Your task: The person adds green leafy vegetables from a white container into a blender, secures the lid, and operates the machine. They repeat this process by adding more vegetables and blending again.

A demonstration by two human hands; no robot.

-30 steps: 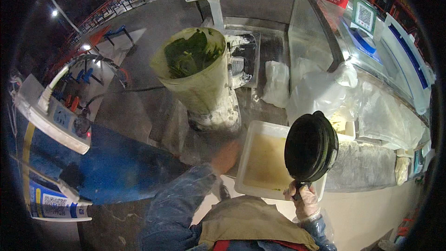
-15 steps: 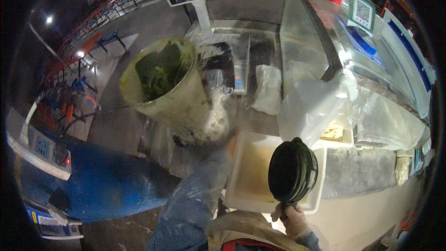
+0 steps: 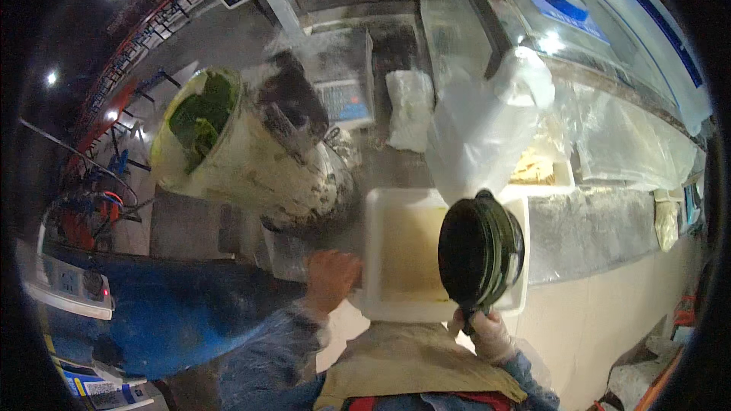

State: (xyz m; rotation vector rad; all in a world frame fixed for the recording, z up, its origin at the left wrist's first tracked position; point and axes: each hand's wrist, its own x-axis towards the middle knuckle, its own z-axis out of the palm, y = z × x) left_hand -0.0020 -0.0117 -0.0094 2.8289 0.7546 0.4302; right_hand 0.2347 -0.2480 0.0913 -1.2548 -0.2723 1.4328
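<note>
While the white tub [image 3: 396, 255] of pale liquid sits near centre, the right hand [image 3: 487, 332] grips a dark ladle [image 3: 480, 251] above it; the left hand [image 3: 331, 280], fingers curled, steadies its left rim. Tilting could spill liquid.

1 strainer [image 3: 481, 253], 1 white tub [image 3: 396, 251], 1 bucket [image 3: 228, 152], 1 scale [image 3: 343, 84], 2 hands [image 3: 332, 278].

Blue sleeves under clear plastic covers (crinkled, shiny), a tan apron, red showing beneath it.
</note>
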